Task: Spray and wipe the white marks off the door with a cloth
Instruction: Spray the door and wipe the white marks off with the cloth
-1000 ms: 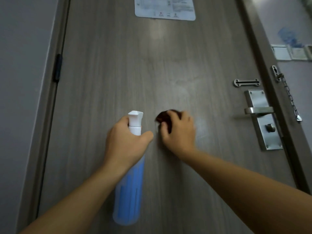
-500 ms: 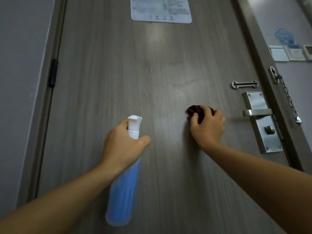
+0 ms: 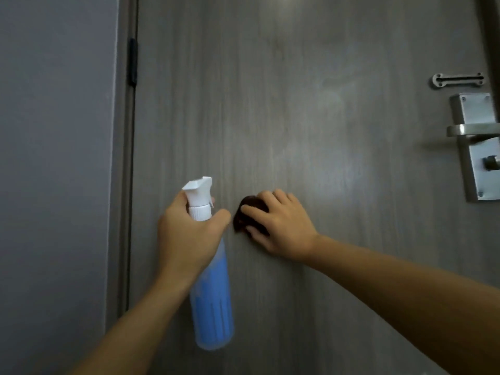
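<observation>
A: Since half a second ago your right hand (image 3: pixel 281 226) has swept back left across the door (image 3: pixel 297 117), from near the lever handle (image 3: pixel 472 130) to just beside your left hand (image 3: pixel 189 236). The view has shifted too: the notice at the top of the door is out of frame.

B: And the cloth?

A: The dark cloth (image 3: pixel 247 216) is bunched under your right palm, pressed flat to the door, with your fingers curled over it and your thumb under its lower edge. Only its left side shows past your fingertips.

B: What about the spray bottle?

A: Your left hand is wrapped around the neck of the spray bottle (image 3: pixel 212 301), thumb hooked round the right side. Its long axis runs nearly up and down, tilted a little so the blue body hangs down and right of your wrist. The white nozzle (image 3: pixel 198 189) is at the top, and its tip seems to point up and right toward the door, though the blur makes that hard to be sure of.

B: Any marks left?

A: A faint pale smear (image 3: pixel 332 98) shows on the wood above and right of the cloth, below the level of the chain-guard plate (image 3: pixel 457 79).
</observation>
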### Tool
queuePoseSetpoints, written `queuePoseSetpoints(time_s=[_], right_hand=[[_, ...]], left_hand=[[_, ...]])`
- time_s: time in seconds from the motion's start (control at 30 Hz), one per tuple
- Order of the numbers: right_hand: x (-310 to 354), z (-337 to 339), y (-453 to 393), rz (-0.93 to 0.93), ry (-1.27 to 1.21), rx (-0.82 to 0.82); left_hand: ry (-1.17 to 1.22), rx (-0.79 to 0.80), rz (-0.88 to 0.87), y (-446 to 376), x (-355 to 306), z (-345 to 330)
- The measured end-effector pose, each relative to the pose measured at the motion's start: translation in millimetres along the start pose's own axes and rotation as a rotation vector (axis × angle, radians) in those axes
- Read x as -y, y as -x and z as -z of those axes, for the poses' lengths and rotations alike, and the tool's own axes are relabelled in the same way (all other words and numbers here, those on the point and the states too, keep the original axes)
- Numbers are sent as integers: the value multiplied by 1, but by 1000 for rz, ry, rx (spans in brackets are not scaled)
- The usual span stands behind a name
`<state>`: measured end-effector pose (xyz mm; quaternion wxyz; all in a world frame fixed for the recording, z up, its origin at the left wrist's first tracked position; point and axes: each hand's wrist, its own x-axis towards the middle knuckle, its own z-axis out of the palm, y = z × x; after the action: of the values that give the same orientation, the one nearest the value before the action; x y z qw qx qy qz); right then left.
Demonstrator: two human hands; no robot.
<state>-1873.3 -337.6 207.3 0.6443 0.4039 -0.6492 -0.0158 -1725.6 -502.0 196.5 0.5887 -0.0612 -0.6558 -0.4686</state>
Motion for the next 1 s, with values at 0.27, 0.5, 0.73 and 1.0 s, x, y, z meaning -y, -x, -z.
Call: queuePoseSetpoints(time_s=[0.27, 0.5, 0.73, 1.0], right_hand=[[9, -3, -29, -539, -57, -204], [97, -36, 28, -69, -60, -7], [109, -39, 33, 139, -147, 38], [127, -50, -23, -362, -2, -49]], left_hand=[[-38, -23, 122, 63, 46, 61], [-72, 13, 155, 114, 85, 100], [-198, 98, 197, 148, 125, 126], [-176, 61, 151, 152, 143, 131]])
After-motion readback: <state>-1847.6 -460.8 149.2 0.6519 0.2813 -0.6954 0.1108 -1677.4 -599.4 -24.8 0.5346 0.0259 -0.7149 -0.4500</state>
